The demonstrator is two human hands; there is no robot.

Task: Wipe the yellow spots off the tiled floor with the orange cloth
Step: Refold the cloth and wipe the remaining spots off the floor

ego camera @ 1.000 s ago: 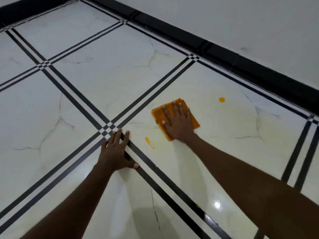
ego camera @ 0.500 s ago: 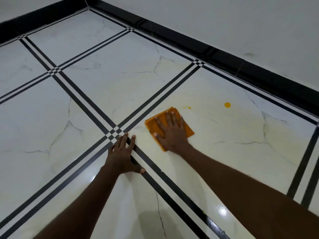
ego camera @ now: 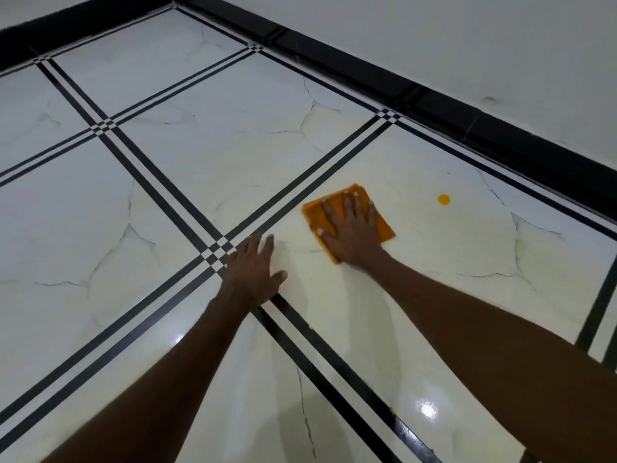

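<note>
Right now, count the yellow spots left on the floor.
1: a round yellow spot on the white tile, right of the orange cloth and clear of it. Any under the cloth or the right hand would be hidden.

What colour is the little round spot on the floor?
Yellow spot, clearest in the head view.

— How many hands?
— Two: the left hand (ego camera: 254, 272) and the right hand (ego camera: 350, 232), both flat on the floor (ego camera: 233, 145).
— Cloths?
— One cloth (ego camera: 384, 225).
— Yellow spots?
— One clear spot (ego camera: 443, 199).
— Crossings of the black tile lines?
— Five show, the nearest being the crossing (ego camera: 217, 252) by the left hand.
</note>
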